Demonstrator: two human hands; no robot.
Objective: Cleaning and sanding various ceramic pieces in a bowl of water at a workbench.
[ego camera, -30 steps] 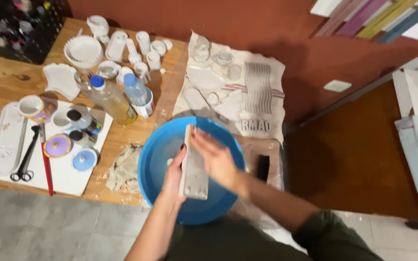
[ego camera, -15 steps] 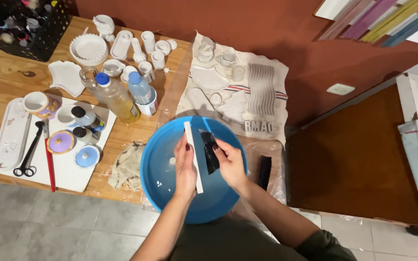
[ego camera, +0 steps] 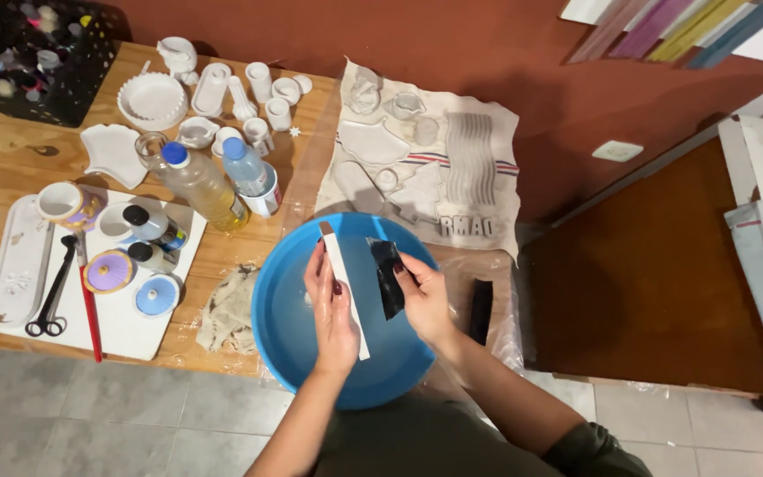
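My left hand (ego camera: pixel 332 309) holds a long, thin white ceramic strip (ego camera: pixel 343 283) on edge over a round blue basin (ego camera: pixel 280 327) with water in it. Just to the right of the strip, my right hand (ego camera: pixel 426 296) grips a small black sheet of sanding material (ego camera: pixel 388 276), hanging down from the fingers. The black sheet is close beside the strip; I cannot tell whether they touch. The basin sits at the front edge of a wooden table (ego camera: pixel 11 177).
A cloth (ego camera: pixel 426 168) with white ceramic pieces lies behind the basin. Two bottles (ego camera: pixel 214 185), small white cups, a white board with pots, scissors (ego camera: pixel 50 296), a crumpled rag (ego camera: pixel 227 309), a black block (ego camera: pixel 480 309) and a black crate (ego camera: pixel 37 53) are there too.
The strip lay flat-faced under both hands a second ago; it is now turned on edge in my left hand. My right hand has come away to the right, holding the black sheet.
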